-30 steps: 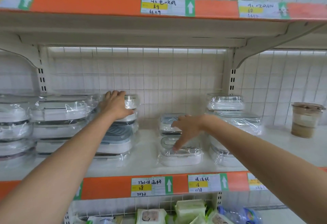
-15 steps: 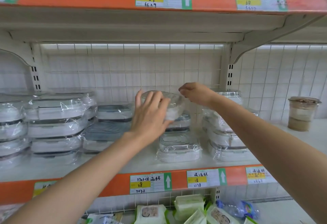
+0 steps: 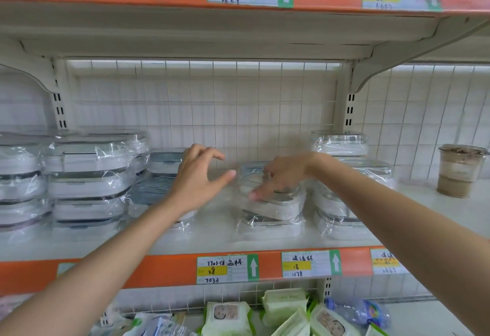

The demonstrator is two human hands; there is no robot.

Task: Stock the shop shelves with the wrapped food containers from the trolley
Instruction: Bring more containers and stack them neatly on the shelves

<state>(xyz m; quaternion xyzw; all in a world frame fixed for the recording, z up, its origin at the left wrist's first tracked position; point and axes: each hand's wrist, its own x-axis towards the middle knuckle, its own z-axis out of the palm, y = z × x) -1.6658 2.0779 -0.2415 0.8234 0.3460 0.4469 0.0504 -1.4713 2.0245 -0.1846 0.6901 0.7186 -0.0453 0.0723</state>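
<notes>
A plastic-wrapped white food container [image 3: 277, 204] lies slightly tilted on top of the middle stack [image 3: 267, 227] on the white shelf [image 3: 217, 240]. My right hand [image 3: 285, 176] rests on its lid with the fingers pointing down along its left side; motion blur hides the exact contact. Just left of the container, my left hand [image 3: 201, 176] hovers with fingers and thumb spread, holding nothing. The trolley is out of view.
Stacks of wrapped containers [image 3: 90, 176] fill the shelf's left side, with a blue-grey stack [image 3: 159, 174] behind my left hand and another stack [image 3: 342, 144] on the right. A lidded drink cup [image 3: 457, 171] stands far right. Wet-wipe packs [image 3: 228, 317] lie on the shelf below.
Both hands carried a wrapped container rightward from the left stack and set it down on the middle stack. My left hand has let go and pulled back; my right hand stays on it.
</notes>
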